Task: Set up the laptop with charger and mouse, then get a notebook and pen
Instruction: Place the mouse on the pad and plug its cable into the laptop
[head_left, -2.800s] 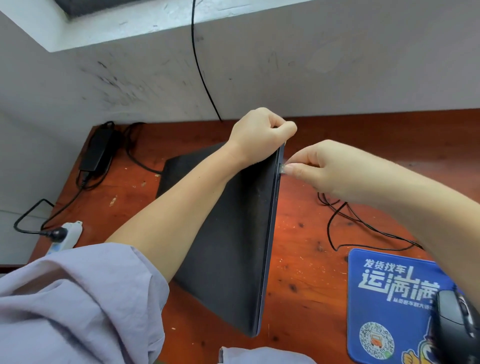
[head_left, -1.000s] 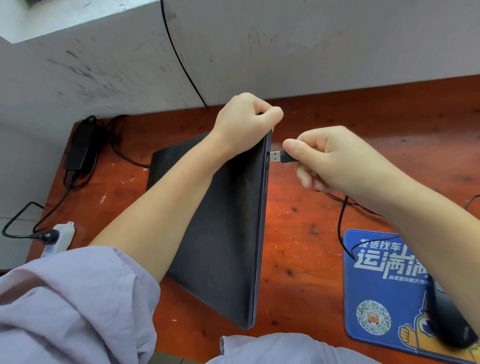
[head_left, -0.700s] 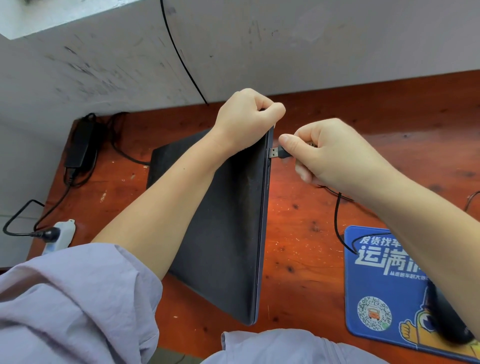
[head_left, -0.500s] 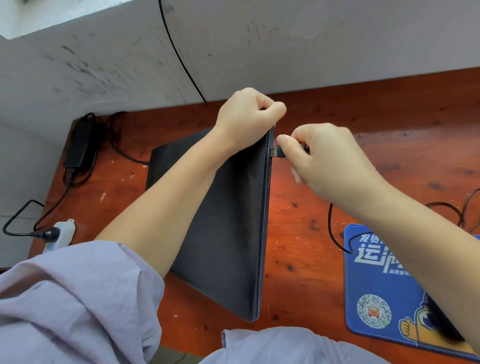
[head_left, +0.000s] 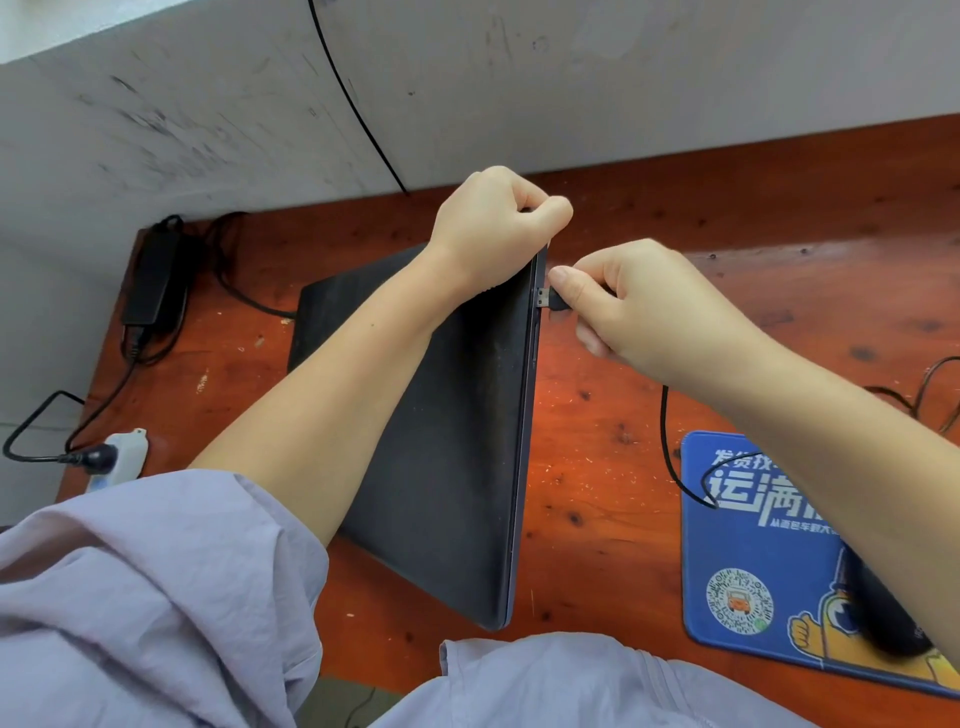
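A closed dark laptop (head_left: 457, 441) is tilted up on its left edge on the red-brown wooden desk (head_left: 597, 467). My left hand (head_left: 498, 223) grips its raised far right corner. My right hand (head_left: 639, 306) pinches the mouse's USB plug (head_left: 546, 299), whose metal tip touches the laptop's right side edge. The black mouse cable (head_left: 667, 457) runs from under my right hand down to the blue mouse pad (head_left: 748, 561). The black mouse (head_left: 888, 613) lies on the pad, partly hidden by my right forearm. No notebook or pen is in view.
A black charger brick (head_left: 153, 280) with coiled cord lies at the desk's far left corner. A white power strip (head_left: 122, 460) with a black plug in it hangs off the left edge. A grey scuffed wall (head_left: 519, 88) runs behind the desk.
My right hand has brought the USB plug leftwards until its tip meets the laptop's side edge. My left hand keeps the laptop tilted as before.
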